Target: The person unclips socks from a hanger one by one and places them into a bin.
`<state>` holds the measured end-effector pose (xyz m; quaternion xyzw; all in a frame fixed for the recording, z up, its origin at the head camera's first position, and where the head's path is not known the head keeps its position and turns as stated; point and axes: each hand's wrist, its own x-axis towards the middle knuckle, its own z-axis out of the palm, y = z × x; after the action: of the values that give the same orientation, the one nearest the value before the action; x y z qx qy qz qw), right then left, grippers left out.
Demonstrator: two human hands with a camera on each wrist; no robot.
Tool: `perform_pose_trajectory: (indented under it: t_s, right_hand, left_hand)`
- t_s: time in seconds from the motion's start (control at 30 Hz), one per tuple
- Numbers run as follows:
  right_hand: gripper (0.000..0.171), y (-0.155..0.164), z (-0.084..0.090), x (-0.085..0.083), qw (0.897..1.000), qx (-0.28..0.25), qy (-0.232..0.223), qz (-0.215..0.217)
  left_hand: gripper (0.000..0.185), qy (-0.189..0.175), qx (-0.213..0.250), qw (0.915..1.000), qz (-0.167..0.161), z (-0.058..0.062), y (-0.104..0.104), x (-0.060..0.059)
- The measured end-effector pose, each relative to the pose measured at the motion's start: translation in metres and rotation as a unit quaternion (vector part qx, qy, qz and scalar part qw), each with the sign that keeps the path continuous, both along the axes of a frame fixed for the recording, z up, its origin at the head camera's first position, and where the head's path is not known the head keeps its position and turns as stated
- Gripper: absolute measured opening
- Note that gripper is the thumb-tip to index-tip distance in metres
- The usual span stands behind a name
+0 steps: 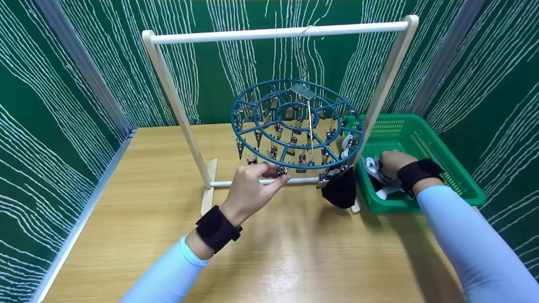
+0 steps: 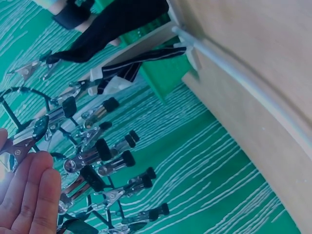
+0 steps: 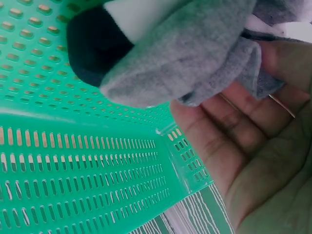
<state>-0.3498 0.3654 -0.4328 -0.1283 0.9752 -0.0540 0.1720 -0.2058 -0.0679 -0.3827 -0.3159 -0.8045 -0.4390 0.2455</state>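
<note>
Green panels with wavy white lines are enclosing a light wooden table [image 1: 273,252], and a white rail stand [image 1: 278,33] is spanning it from nine to three o'clock. A round teal clip hanger [image 1: 294,122] is hanging from the rail by a hook, its ring lying nearly level and tilting slightly down toward the person, its metal clips pointing downward. A green perforated basket [image 1: 425,143] is sitting at three o'clock of the hanger, and a black sock [image 1: 339,189] is dangling from a clip at about four o'clock on the ring, its long axis vertical. The right hand [image 1: 393,162] is reaching into the basket, fingers curling around a grey sock [image 3: 195,58] (a bunched heap, so its direction cannot be told). The left hand [image 1: 250,189] is pinching a clip [image 1: 281,171] at six o'clock on the ring. No readable writing is showing.
</note>
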Motion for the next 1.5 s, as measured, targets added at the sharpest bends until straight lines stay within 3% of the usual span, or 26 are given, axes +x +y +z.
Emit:
perform_pose_trajectory:
  t_s: [0.17, 0.3, 0.67, 0.97, 1.03, 1.1, 1.2, 1.3, 1.37, 1.5]
  right_hand:
    - [0.026, 0.002, 0.008, 0.006, 0.999, -0.032, 0.003, 0.014]
    - [0.023, 0.001, 0.019, 0.011, 0.998, -0.045, 0.017, 0.032]
    - [0.032, -0.007, 0.066, 0.040, 0.993, -0.092, 0.061, 0.042]
    - [0.027, -0.027, 0.102, 0.078, 0.977, -0.160, 0.128, 0.067]
    - [0.023, -0.035, 0.106, 0.087, 0.967, -0.180, 0.165, 0.078]
    - [0.018, -0.043, 0.109, 0.095, 0.949, -0.204, 0.221, 0.096]
    - [0.021, -0.056, 0.110, 0.104, 0.905, -0.242, 0.323, 0.135]
    - [0.032, -0.067, 0.112, 0.110, 0.866, -0.247, 0.404, 0.159]
    - [0.038, -0.072, 0.113, 0.112, 0.852, -0.236, 0.435, 0.169]
    - [0.035, -0.078, 0.114, 0.111, 0.837, -0.198, 0.467, 0.206]
  left_hand:
    - [0.015, -0.002, -0.003, 1.0000, -0.002, 0.000, 0.000, 0.001]
    - [0.014, -0.007, 0.001, 0.9999, -0.009, 0.000, -0.001, 0.001]
    - [0.016, -0.001, -0.013, 0.9999, -0.004, 0.000, -0.001, 0.003]
    - [0.018, 0.052, -0.033, 0.9981, 0.007, 0.002, -0.005, 0.006]
    - [0.018, 0.076, -0.038, 0.9964, 0.009, 0.003, -0.006, 0.007]
    - [0.020, 0.109, -0.039, 0.9932, 0.013, 0.005, -0.007, 0.008]
    - [0.028, 0.182, -0.040, 0.9821, 0.025, 0.009, -0.009, 0.008]
    - [0.037, 0.269, -0.044, 0.9612, 0.045, 0.014, -0.010, 0.007]
    - [0.039, 0.315, -0.045, 0.9466, 0.053, 0.018, -0.010, 0.006]
    - [0.032, 0.369, -0.049, 0.9262, 0.062, 0.022, -0.009, 0.005]
